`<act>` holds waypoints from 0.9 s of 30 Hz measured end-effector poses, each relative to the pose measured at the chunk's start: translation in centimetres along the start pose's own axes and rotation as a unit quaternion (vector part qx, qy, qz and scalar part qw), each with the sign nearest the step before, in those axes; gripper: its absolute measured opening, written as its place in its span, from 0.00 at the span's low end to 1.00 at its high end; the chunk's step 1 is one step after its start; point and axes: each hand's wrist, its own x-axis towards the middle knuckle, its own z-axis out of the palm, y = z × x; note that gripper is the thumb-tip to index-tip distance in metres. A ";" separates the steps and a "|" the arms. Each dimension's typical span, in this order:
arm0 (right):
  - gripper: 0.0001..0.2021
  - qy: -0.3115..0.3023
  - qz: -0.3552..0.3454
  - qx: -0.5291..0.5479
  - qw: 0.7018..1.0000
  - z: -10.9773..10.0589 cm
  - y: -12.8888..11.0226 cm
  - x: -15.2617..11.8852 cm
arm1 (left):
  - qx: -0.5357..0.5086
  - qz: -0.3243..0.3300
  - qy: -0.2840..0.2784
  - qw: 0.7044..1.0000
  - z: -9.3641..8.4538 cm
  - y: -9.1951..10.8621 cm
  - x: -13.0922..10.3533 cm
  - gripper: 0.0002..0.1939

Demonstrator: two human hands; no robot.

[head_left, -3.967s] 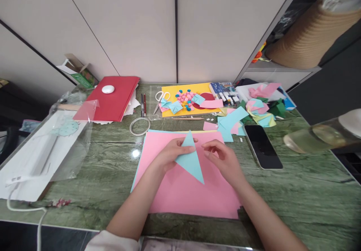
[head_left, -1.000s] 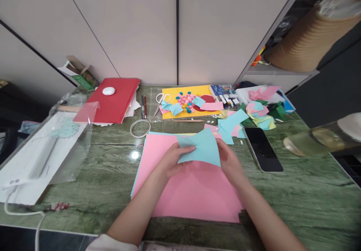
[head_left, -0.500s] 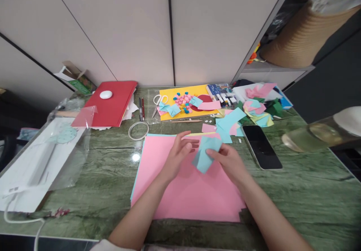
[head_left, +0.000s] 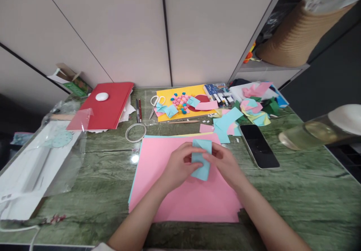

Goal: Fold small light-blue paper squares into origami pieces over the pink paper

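A small folded piece of light blue paper (head_left: 202,172) is held upright between both hands, above a stack of large pink sheets (head_left: 158,202). My left hand (head_left: 180,164) grips its left edge, thumb and forefinger laid across the front. On the other side my right hand (head_left: 224,162) pinches it, with the thumb on the front and the fingers behind, partly hidden. Blue and yellow edges of other sheets show under the pink one.
A phone (head_left: 260,146) lies right of the stack, a bottle (head_left: 313,132) beyond it. Behind are paper scraps (head_left: 228,123), scissors (head_left: 156,102), a yellow sheet (head_left: 165,93) with pink beads or balls, and a tape roll (head_left: 135,132). A red folder (head_left: 108,110) and plastic sleeve (head_left: 76,160) sit left.
My left hand has come in from beside the blue paper and closed on its edge. The paper has turned more upright, showing a narrower folded shape. The view has shifted slightly.
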 end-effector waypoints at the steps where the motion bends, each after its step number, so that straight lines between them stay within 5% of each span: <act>1: 0.11 0.001 -0.003 0.009 1.000 0.0 0.0 0.0 | -0.010 -0.003 -0.001 1.000 0.0 0.0 0.0 0.16; 12: 0.10 0.093 -0.035 -0.121 0.988 -0.1 0.0 -0.1 | 0.019 -0.024 -0.015 0.999 0.3 0.7 -0.5 0.25; 27: 0.09 0.158 -0.063 -0.065 0.983 -0.1 -0.9 -0.9 | 0.046 -0.010 -0.014 0.999 0.5 0.4 -0.7 0.24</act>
